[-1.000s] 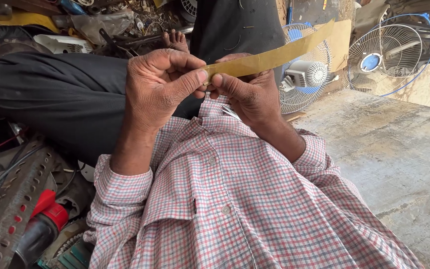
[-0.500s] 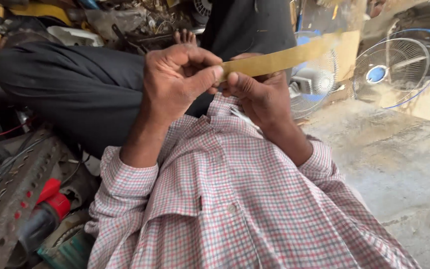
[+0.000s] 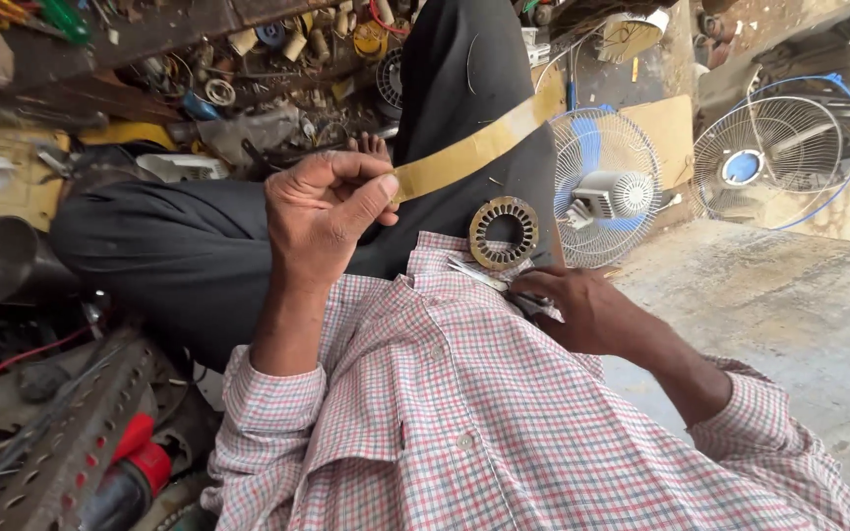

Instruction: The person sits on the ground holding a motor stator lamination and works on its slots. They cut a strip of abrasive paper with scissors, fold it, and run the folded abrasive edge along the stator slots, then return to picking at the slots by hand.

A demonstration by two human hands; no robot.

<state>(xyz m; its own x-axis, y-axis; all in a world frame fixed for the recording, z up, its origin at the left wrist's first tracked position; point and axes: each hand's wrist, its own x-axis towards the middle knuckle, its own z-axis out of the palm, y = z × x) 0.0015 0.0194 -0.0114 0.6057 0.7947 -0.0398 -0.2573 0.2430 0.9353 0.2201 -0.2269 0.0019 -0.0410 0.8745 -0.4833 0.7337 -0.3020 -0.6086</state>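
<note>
Two hands, two jobs. My left hand (image 3: 322,211) is raised in front of my knee, thumb and forefinger pinched shut on one end of a yellow strip (image 3: 474,149), which runs up and to the right across my dark trouser leg (image 3: 179,261). My right hand (image 3: 582,310) is lower, by my lap, fingers closed around scissors (image 3: 479,275) whose blades point left toward the strip. A round stator ring (image 3: 504,233) rests on my lap just above the scissors, touching my checked shirt (image 3: 445,423).

I judge this to be the step of trimming the strip into a piece, perhaps to line the ring's slots. The strip is held taut enough at my end; its far end goes out of view. The next move seems to call for bringing the blades up to the strip near my left thumb, square across it, while that pinch keeps it flat and steady.

Fans (image 3: 602,187) stand on the concrete floor (image 3: 789,324) beyond, well apart from my hands.
</note>
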